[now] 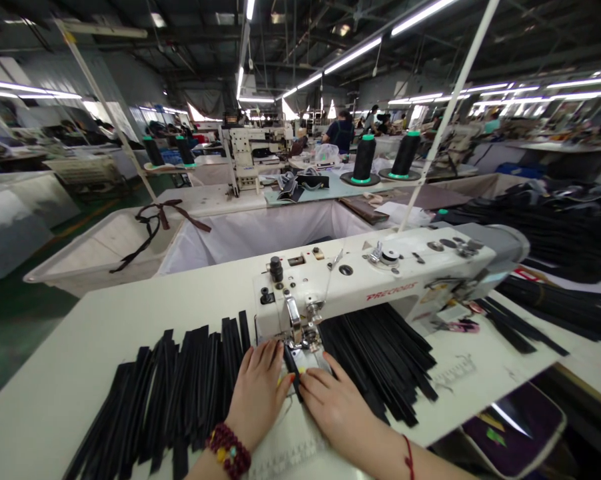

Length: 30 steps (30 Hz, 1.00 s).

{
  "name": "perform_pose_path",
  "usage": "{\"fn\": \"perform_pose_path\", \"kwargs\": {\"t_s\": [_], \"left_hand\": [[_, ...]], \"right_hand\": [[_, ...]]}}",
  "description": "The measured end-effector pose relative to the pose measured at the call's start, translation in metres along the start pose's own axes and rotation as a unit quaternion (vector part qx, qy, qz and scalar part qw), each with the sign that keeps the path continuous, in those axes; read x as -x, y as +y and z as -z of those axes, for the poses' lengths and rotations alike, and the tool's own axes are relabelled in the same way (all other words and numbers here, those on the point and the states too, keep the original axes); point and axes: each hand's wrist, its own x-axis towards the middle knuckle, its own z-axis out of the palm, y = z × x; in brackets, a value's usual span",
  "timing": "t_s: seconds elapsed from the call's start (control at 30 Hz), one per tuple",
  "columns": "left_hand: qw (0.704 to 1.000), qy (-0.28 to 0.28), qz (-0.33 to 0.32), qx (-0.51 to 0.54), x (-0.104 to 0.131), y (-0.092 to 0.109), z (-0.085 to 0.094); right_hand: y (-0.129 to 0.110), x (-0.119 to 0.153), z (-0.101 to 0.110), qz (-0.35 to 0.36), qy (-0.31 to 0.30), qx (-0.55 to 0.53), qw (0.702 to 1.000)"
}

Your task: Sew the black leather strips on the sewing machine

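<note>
A narrow black strip (291, 362) lies under the presser foot (308, 339) of a white sewing machine (350, 283). My left hand (258, 390) rests on the machine bed at the strip's left edge, fingers close together and thumb against the strip. From the right, my right hand (333, 407) presses its bent fingertips onto the near end of the strip; its thumb is hidden. Left of my hands, many black strips (180, 383) lie side by side on the white table (100, 333). Another row of black strips (375, 353) lies under the machine arm.
Behind the machine stands a white-lined bin (250, 230), with dark straps (158, 223) hanging over its left part. Black thread cones (364, 160) stand beyond. Small pink-handled snips (463, 327) lie at the right by the machine. Piled black material (555, 220) fills the far right.
</note>
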Motion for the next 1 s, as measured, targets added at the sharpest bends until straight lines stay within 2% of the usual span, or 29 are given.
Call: {"fn": "perform_pose_path", "kwargs": {"t_s": [0.17, 0.4, 0.53, 0.77, 1.0], "left_hand": [[1.000, -0.007, -0.004, -0.008, -0.001, 0.000, 0.002], [0.998, -0.030, -0.046, -0.016, 0.010, 0.004, 0.016], [0.998, -0.029, -0.054, -0.013, 0.013, 0.004, 0.014], [0.999, -0.028, -0.038, 0.001, 0.006, -0.002, 0.006], [0.999, -0.032, -0.030, 0.022, 0.003, -0.007, 0.004]], "right_hand": [[-0.001, 0.001, 0.000, -0.003, -0.011, 0.010, 1.000], [-0.008, 0.010, -0.003, -0.001, 0.021, 0.032, 0.999], [-0.007, 0.010, -0.003, -0.004, 0.026, 0.028, 0.999], [0.003, -0.006, -0.005, -0.001, -0.041, 0.026, 0.999], [0.013, -0.027, -0.009, 0.014, -0.052, 0.063, 0.997]]}}
